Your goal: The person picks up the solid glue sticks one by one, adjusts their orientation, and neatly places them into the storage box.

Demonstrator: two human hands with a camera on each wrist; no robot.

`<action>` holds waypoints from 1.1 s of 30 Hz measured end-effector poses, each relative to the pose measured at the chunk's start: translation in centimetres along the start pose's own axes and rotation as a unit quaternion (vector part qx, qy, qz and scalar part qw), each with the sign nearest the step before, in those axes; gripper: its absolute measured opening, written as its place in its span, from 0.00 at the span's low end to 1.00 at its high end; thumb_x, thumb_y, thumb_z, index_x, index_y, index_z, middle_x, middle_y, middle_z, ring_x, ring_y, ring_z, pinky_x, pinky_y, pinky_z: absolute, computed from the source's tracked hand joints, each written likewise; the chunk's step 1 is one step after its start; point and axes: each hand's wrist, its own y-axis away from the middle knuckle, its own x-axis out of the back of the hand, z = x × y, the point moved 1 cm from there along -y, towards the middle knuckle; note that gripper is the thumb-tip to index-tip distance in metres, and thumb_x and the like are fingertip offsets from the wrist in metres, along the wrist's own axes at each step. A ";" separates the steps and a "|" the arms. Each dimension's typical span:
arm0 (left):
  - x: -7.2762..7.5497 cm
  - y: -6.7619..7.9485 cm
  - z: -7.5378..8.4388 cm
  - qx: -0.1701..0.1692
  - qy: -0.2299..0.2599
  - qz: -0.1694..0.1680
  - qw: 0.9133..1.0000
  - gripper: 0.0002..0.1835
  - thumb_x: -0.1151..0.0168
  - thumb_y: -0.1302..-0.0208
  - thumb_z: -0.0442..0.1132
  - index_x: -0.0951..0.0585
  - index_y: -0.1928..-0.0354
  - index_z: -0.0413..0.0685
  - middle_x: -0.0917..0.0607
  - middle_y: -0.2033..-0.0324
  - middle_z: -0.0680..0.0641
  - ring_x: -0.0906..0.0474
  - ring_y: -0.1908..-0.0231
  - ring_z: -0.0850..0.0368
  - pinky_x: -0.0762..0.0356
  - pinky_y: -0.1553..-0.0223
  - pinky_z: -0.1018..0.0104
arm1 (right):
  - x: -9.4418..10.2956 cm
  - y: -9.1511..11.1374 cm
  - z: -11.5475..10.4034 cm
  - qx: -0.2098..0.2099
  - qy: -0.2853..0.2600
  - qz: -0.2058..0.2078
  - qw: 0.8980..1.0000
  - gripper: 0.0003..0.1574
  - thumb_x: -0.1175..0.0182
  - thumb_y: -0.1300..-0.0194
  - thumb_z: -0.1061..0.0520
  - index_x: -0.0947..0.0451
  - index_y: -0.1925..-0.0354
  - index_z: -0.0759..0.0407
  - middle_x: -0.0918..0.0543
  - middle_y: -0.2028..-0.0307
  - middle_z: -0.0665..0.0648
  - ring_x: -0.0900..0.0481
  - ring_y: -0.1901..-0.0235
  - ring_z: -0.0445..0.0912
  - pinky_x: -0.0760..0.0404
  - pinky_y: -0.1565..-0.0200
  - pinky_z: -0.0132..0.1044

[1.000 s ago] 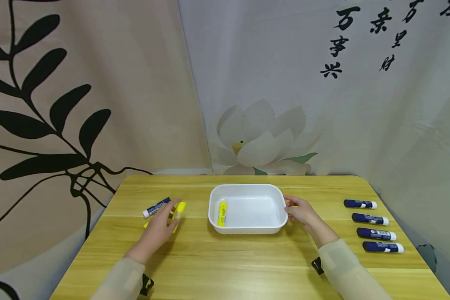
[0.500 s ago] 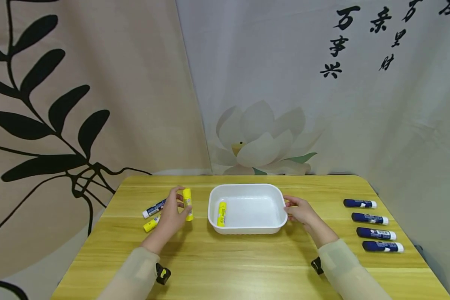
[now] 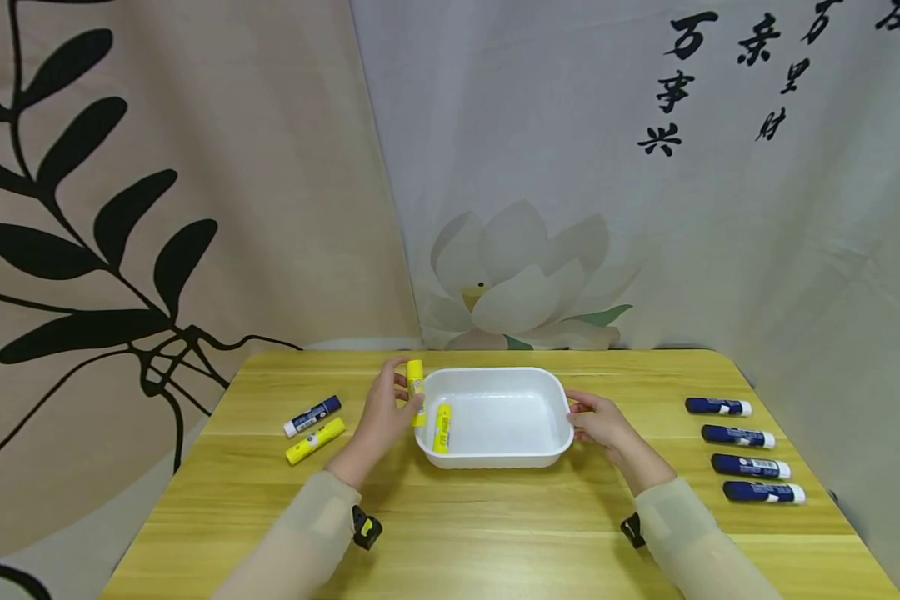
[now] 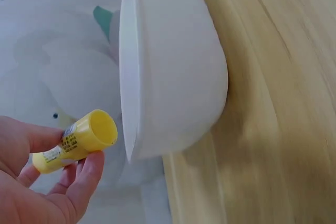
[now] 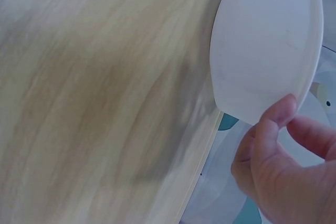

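Pinching yellow tube (image 4: 79, 141), L fingers (image 4: 88, 178); lbl (image 4: 70, 139) illeg.; backdrop (image 3: 540, 133): 万事兴

Backdrop (image 3: 795, 250): hung in pale cloth behind the wooden table (image 3: 510, 533)
Leafy branch (image 3: 82, 335): printed in black at the left
Lotus (image 3: 528, 292): printed pale, low centre
Characters (image 3: 675, 90): written in black, upper right

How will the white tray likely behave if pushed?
The white tray would probably slide rather than tip, being wide and low. It's likely stiff, looking unbent where the right hand touches it. The yellow tube inside, seemingly loose, may shift.
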 end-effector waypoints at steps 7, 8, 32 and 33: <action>-2.7 -0.5 1.0 0.037 -0.017 -0.031 0.999 0.33 0.37 0.40 0.32 0.37 0.33 0.51 0.26 0.58 0.43 0.26 0.62 0.53 0.22 0.64 0.66 | 0.0 -0.1 0.0 -0.001 -0.006 -0.001 1.000 0.31 0.49 0.33 0.68 0.39 0.33 0.65 0.29 0.58 0.58 0.27 0.69 0.45 0.21 0.66 0.34; -3.1 -0.5 1.1 0.041 -0.022 -0.036 0.998 0.33 0.37 0.40 0.32 0.36 0.33 0.50 0.26 0.59 0.44 0.26 0.63 0.53 0.22 0.65 0.66 | 0.0 -0.1 0.0 -0.001 -0.005 -0.002 1.000 0.31 0.49 0.33 0.67 0.39 0.33 0.65 0.29 0.58 0.58 0.26 0.69 0.45 0.21 0.66 0.34; -8.5 0.0 2.3 0.045 -0.242 -0.101 0.964 0.28 0.40 0.43 0.26 0.30 0.39 0.43 0.22 0.54 0.35 0.24 0.68 0.48 0.22 0.67 0.59 | 0.1 0.0 0.2 -0.006 -0.016 -0.003 1.000 0.31 0.47 0.33 0.66 0.38 0.33 0.65 0.28 0.58 0.58 0.27 0.70 0.43 0.19 0.62 0.38; -8.6 0.0 2.2 0.038 -0.256 -0.098 0.961 0.27 0.40 0.43 0.26 0.29 0.40 0.42 0.22 0.56 0.36 0.24 0.68 0.48 0.22 0.67 0.59 | 0.1 0.0 0.2 -0.007 -0.016 -0.001 1.000 0.31 0.47 0.33 0.66 0.38 0.33 0.65 0.29 0.58 0.58 0.27 0.71 0.43 0.19 0.62 0.38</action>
